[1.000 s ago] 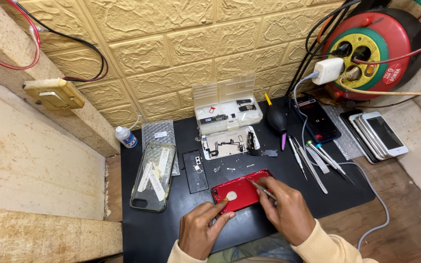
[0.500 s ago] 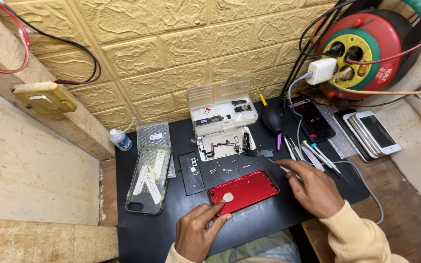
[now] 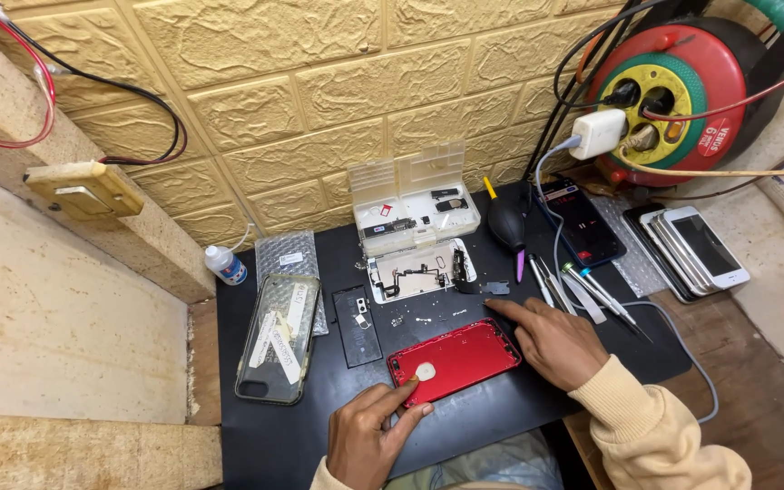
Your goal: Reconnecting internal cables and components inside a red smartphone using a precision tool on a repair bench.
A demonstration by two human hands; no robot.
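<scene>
A red phone back housing [image 3: 457, 359] lies flat on the black work mat [image 3: 265, 436]. My left hand [image 3: 369, 434] rests at its near-left corner, the index finger pressing on the housing next to a pale round spot. To the right of the housing is my right hand [image 3: 551, 340], its index finger stretched out and touching the mat close to a small dark part [image 3: 495, 289]. Neither hand holds anything.
Behind the housing sit a white phone frame with parts [image 3: 419, 269] and an open clear parts box [image 3: 415, 201]. A phone in a clear case [image 3: 279, 338] lies left, tweezers and screwdrivers [image 3: 583, 290] right, stacked phones [image 3: 691, 245] far right, a red cable reel [image 3: 682, 86] behind.
My right hand has left the red housing and moved right and back, now pointing a finger at the mat near the tools. The tool it held is gone. The left hand stays put.
</scene>
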